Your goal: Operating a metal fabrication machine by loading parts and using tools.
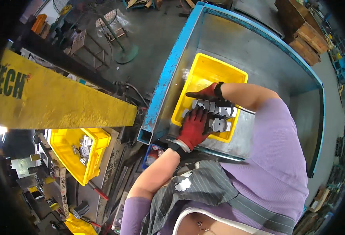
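My left hand (194,130), in a red glove with dark fingertips, lies over grey metal parts in a yellow bin (219,66). Its fingers are stretched forward and touch the near row. Across from it my right hand (209,93), also gloved in red and black, reaches over the far side of the same metal parts (204,105). One dark finger points left; the others are hidden behind the hand and the parts, so its grip does not show. More notched metal parts (220,125) stand at the bin's near right.
A blue-framed metal box (171,66) surrounds the yellow bin. On the left, a yellow machine arm (62,102) juts in above a second yellow bin (98,156) with metal pieces. A small blue container (146,156) sits beside my left forearm. Wooden crates (307,39) stand far right.
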Motion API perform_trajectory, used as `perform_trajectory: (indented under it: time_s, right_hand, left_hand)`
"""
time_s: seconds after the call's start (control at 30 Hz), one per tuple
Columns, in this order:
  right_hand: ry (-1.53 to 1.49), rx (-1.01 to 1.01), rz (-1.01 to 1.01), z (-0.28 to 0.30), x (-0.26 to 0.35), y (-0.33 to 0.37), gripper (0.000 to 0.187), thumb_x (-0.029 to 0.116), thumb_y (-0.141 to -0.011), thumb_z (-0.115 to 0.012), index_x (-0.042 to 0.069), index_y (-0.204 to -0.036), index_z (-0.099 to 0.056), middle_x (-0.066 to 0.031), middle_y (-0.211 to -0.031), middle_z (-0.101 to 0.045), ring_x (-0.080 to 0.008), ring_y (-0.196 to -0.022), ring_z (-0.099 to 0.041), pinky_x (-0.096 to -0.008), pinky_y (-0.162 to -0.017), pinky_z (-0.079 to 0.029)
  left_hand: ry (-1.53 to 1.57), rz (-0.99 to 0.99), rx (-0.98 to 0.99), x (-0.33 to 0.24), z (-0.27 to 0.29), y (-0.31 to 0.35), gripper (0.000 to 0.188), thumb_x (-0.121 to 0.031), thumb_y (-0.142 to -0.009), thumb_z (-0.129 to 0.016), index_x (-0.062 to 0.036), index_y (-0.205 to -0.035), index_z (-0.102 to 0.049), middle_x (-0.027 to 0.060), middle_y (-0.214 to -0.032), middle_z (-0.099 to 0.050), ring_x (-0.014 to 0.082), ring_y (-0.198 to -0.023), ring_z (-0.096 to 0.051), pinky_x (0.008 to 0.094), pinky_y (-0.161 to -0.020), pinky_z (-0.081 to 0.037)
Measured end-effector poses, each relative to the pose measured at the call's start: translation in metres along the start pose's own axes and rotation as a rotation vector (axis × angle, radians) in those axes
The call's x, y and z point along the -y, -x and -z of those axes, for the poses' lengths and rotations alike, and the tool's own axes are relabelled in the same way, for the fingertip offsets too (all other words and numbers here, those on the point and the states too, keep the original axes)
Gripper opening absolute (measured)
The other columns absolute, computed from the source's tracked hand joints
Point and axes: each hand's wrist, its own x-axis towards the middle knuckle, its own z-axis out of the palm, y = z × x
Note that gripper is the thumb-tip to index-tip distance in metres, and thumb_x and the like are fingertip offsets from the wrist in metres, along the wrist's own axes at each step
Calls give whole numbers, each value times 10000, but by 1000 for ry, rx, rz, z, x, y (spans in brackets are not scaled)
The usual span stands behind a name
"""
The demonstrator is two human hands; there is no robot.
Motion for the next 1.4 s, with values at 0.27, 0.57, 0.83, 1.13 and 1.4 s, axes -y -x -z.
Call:
perform_trajectory:
  time_s: [0.27,0.57,0.83,1.13,1.4]
  right_hand:
    - [-258,140,4,-7,9,-4,612,571,-753,-552,135,-1181,-528,-30,-1123,-568,-171,-966,-533,-338,-864,-405]
    - [251,46,-14,4,29,-6,480,529,-765,-560,168,-1080,-602,-29,-987,-603,-161,-838,-550,-305,-752,-433]
    - [87,224,-192,23,31,-5,600,604,-785,-441,184,-1210,-491,-29,-1166,-476,-192,-1006,-457,-337,-846,-369]
    - [-22,216,-151,22,15,-14,500,493,-824,-422,167,-1196,-495,5,-1163,-502,-161,-1013,-469,-297,-842,-367]
    - [27,84,-73,28,12,-18,341,343,-698,-656,149,-977,-644,-20,-920,-623,-157,-764,-574,-283,-653,-454]
  left_hand:
    - [-45,42,113,3,-2,-4,671,-458,-705,-578,-30,-1200,-431,165,-1273,-380,336,-1230,-281,484,-978,-246]
    - [-49,55,79,5,-11,-5,655,-473,-707,-566,-40,-1186,-452,150,-1246,-408,339,-1241,-267,498,-1010,-191]
    - [-77,52,170,9,-1,-28,635,-472,-697,-588,-56,-1163,-474,158,-1249,-413,343,-1229,-285,497,-1006,-198]
    - [-38,84,229,9,-2,-26,654,-480,-713,-566,-69,-1207,-443,175,-1288,-374,348,-1236,-277,488,-1010,-199]
    - [-30,54,29,4,7,-23,646,-423,-729,-585,-73,-1246,-418,183,-1283,-380,343,-1210,-328,483,-989,-252]
